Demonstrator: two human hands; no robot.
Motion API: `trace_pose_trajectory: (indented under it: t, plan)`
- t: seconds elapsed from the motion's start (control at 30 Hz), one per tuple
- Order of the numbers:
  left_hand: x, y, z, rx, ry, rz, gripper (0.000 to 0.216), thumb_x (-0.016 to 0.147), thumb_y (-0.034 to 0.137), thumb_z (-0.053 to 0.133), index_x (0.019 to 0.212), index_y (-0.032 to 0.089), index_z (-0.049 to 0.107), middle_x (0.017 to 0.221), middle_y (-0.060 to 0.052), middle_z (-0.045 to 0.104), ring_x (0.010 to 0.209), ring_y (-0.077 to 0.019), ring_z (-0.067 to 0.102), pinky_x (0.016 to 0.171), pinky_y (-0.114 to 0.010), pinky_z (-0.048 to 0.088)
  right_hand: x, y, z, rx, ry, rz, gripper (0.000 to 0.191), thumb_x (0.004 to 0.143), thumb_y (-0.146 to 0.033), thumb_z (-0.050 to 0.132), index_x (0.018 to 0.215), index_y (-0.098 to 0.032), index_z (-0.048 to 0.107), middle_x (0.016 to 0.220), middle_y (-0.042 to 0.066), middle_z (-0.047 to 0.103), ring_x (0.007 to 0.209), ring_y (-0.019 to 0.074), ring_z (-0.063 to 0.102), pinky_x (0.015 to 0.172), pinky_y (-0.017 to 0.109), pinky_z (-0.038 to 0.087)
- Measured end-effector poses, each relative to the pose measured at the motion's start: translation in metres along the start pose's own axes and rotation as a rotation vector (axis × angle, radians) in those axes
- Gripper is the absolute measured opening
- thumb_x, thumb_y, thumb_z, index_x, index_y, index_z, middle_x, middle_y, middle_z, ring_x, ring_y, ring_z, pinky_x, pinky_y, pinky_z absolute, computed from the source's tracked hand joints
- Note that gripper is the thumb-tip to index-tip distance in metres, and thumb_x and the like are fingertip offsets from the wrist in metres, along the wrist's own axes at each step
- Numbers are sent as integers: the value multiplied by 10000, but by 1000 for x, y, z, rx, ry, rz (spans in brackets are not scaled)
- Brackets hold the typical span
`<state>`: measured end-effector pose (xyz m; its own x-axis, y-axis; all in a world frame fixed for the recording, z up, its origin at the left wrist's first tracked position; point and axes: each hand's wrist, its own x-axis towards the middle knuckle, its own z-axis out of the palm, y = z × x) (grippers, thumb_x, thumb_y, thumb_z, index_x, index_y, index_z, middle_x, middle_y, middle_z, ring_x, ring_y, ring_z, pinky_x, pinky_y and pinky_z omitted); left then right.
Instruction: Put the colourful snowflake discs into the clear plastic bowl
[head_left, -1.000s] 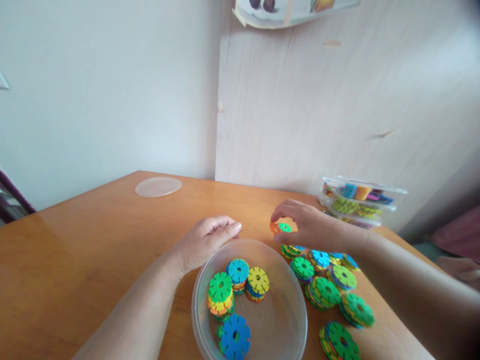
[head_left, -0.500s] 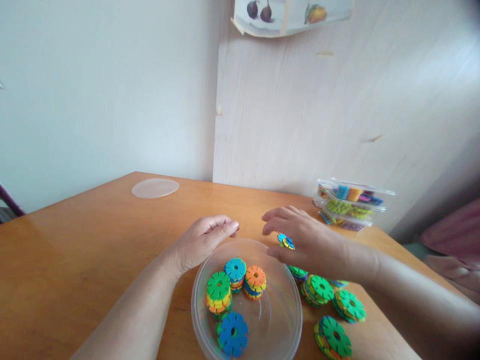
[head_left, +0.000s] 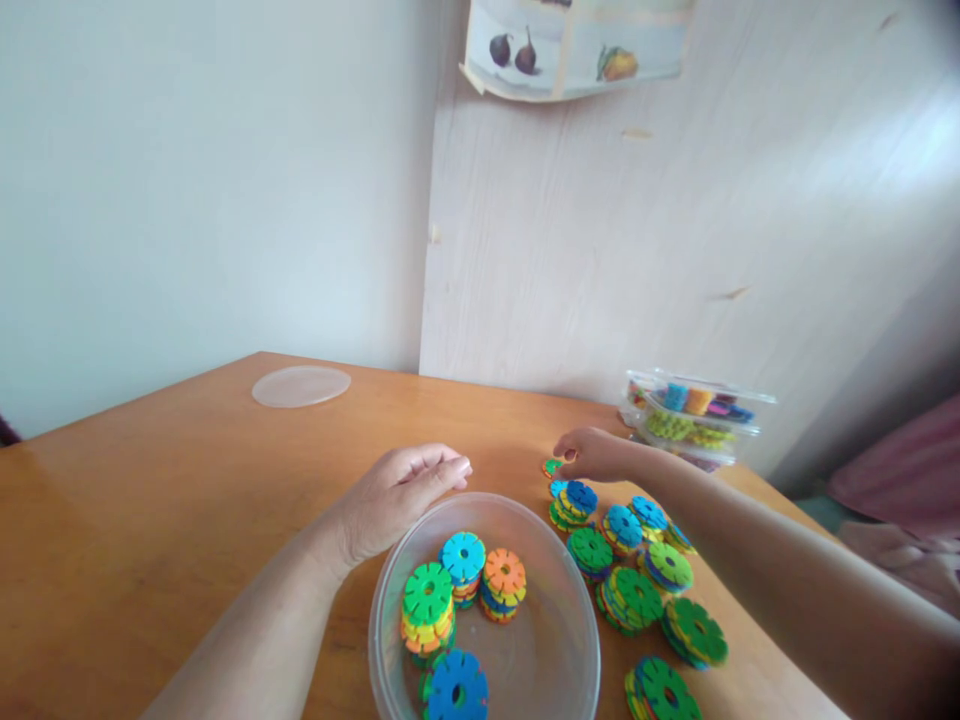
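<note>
From the head view: the right hand (head_left: 592, 455) pinches a green disc (head_left: 553, 466) on the table (head_left: 150, 500) beyond the stacks (head_left: 637, 570). The left hand (head_left: 397, 490), loosely curled and empty, steadies the bowl (head_left: 559, 660). Best to lift the disc clear of the stacks.

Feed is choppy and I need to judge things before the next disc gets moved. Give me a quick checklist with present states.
1. Left hand steadies the clear bowl: ok, fingers curled at its far rim.
2. Right hand on a disc: ok, fingertips pinch the green disc lying on the table.
3. Disc lifted off the table: cannot tell.
4. Room in the bowl: ok, four stacks, its right half bare.
5. Disc stacks outside the bowl upright: ok.
6. Round lid out of the way: ok, far left.
</note>
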<state>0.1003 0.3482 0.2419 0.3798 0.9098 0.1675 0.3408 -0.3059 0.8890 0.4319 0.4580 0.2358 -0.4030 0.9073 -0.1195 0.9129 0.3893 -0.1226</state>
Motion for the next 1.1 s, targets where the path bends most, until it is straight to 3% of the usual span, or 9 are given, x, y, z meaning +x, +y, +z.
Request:
trace_pose_trajectory:
  t: [0.2, 0.37, 0.47, 0.57, 0.67, 0.8, 0.97, 1.1]
  plan:
    - [0, -2, 0, 0, 0, 16, 500, 935, 649, 507, 969, 196, 717, 1003, -44, 754, 1013, -237, 669, 924, -359, 479, 4, -6, 3, -45, -28, 4, 278, 805, -427, 695, 858, -171, 790, 798, 64, 766, 692, 199, 659, 568, 275, 386]
    - [1, -4, 1, -21, 3, 12, 480, 936, 628, 523, 988, 194, 722, 1009, -42, 758, 1004, -227, 677, 903, -341, 490, -9, -21, -10, -66, 35, 2, 334, 864, -460, 623, 801, -164, 764, 751, 67, 727, 650, 187, 615, 544, 293, 329]
    - [1, -3, 1, -22, 3, 7, 473, 935, 617, 526, 985, 191, 724, 994, -43, 756, 973, -223, 679, 870, -335, 501, -32, -45, -24, 6, 158, -105, 286, 888, -423, 618, 890, -184, 774, 810, 56, 734, 716, 186, 637, 600, 289, 397]
    - [1, -2, 1, -3, 4, 17, 466, 938, 607, 522, 975, 190, 725, 987, -43, 749, 956, -220, 671, 870, -341, 501, -66, -81, -36, 76, 290, -314, 295, 885, -379, 660, 1104, -207, 757, 1015, 78, 743, 893, 213, 656, 779, 327, 483]
    - [1, -2, 1, 4, 10, 39, 475, 946, 606, 508, 963, 185, 726, 980, -47, 746, 978, -225, 663, 909, -356, 491, -96, -117, -40, 29, 260, -497, 277, 895, -341, 674, 1147, -248, 744, 1072, 77, 716, 992, 236, 626, 896, 388, 483]
    - [1, -2, 0, 17, 13, 61, 470, 950, 601, 504, 972, 188, 727, 994, -49, 746, 993, -228, 658, 939, -364, 484, -111, -142, -32, -44, 231, -548, 256, 894, -347, 682, 1124, -261, 754, 1162, 87, 684, 1038, 267, 592, 925, 442, 474]
    - [0, -2, -1, 25, 18, 57, 480, 951, 603, 493, 983, 186, 728, 1001, -54, 749, 993, -235, 659, 947, -377, 491, -109, -137, -29, -91, 229, -524, 327, 898, -377, 678, 1185, -229, 732, 1205, 119, 670, 1074, 297, 585, 945, 487, 472]
    - [-1, -1, -1, 23, 24, 61, 482, 956, 602, 485, 975, 189, 733, 1002, -52, 754, 1002, -239, 661, 955, -382, 488, -94, -108, -41, -35, 314, -411, 280, 916, -326, 631, 1165, -241, 729, 1141, 106, 700, 1066, 276, 616, 951, 445, 483]
